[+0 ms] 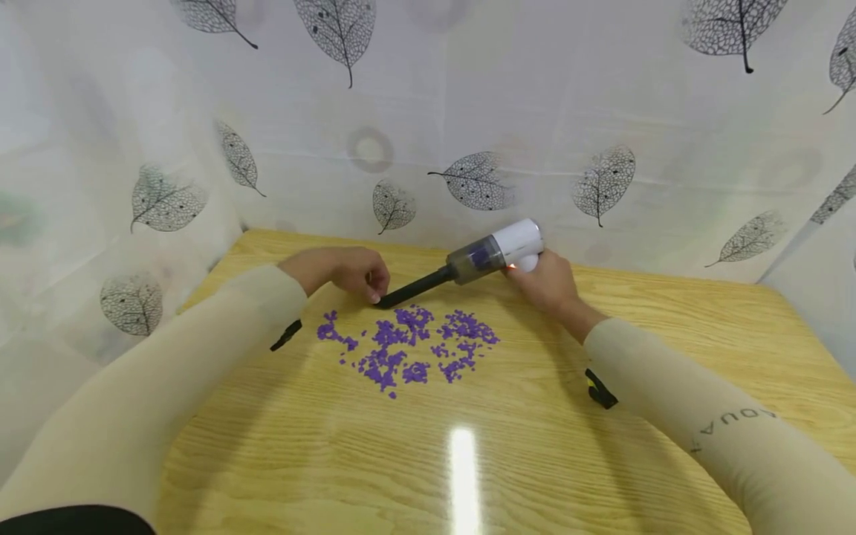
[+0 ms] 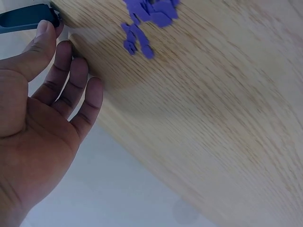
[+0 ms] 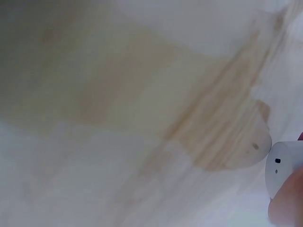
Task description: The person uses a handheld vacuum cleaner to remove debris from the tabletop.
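Note:
A handheld vacuum cleaner [image 1: 520, 241], white with a smoky clear dust cup [image 1: 476, 258], slants over the table. My right hand [image 1: 550, 286] grips its white handle, beside a small red-orange light. Its black nozzle [image 1: 417, 287] points left and down. At the nozzle's end my left hand [image 1: 359, 269] pinches the tip; the left wrist view shows the thumb on the dark nozzle tip [image 2: 28, 18], the other fingers loosely bent. Small purple scraps [image 1: 384, 334] lie scattered just in front of the nozzle. In the right wrist view, the white handle [image 3: 281, 163] shows beside a finger [image 3: 288, 201].
The scraps lie on a wood-grain table [image 1: 374, 461] with a bright light reflection near its front. A pale curtain [image 1: 301, 148] printed with dark leaves hangs behind the table and at its left. Black straps [image 1: 600, 390] show by both wrists.

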Demonstrator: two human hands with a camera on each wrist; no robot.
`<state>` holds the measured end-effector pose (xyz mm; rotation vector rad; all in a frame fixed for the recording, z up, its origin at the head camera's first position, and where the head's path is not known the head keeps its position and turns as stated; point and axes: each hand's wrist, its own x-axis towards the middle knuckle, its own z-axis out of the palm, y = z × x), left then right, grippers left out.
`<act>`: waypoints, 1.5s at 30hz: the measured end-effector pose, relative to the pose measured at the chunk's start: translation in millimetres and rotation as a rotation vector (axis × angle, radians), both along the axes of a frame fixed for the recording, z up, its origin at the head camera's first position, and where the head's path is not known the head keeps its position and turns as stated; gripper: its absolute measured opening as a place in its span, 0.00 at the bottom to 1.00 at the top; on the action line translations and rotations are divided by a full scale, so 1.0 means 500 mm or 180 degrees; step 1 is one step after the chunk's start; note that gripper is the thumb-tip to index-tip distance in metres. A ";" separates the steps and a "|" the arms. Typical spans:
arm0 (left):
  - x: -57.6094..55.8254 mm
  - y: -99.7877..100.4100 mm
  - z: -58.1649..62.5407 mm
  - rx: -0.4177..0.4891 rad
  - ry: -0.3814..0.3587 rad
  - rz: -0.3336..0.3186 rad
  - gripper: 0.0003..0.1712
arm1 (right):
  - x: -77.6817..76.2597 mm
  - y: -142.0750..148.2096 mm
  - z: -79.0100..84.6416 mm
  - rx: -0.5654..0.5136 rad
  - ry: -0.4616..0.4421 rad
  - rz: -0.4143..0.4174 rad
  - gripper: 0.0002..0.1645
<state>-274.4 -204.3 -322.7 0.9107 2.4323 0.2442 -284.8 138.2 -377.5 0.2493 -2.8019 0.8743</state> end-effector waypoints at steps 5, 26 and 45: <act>-0.005 0.009 -0.004 -0.0016 -0.0029 0.0078 0.02 | 0.001 0.009 0.004 0.0035 0.0018 0.0008 0.29; -0.021 0.049 -0.012 0.0071 0.0012 -0.0110 0.02 | -0.014 0.057 -0.001 0.0041 0.0002 -0.0090 0.27; -0.018 0.079 -0.012 0.0282 0.0036 -0.0031 0.07 | -0.010 0.088 0.003 0.0003 -0.0040 -0.0093 0.30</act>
